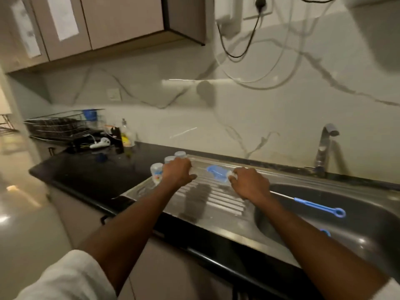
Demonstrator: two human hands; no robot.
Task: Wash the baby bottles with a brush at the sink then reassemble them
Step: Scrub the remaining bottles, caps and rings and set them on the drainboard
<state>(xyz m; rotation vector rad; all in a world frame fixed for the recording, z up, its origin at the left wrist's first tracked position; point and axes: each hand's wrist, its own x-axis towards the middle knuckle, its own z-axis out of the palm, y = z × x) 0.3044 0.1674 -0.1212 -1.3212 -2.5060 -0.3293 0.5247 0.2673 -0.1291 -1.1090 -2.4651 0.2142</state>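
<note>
Three baby bottles [156, 172] stand upright in a row on the drainboard [216, 202] left of the sink [324, 224], likely staged for washing. The left hand [178, 172] curls round a bottle in that row; the right hand [249, 184] pinches something small and pale beside the blue brush head [217, 173]. A thin blue brush [320, 206] lies in the sink

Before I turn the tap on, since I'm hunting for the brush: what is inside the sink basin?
A blue brush handle with a ring end lies across the sink basin. A second blue bit peeks past the right forearm, which covers the rest. The drain is not in view.
</note>
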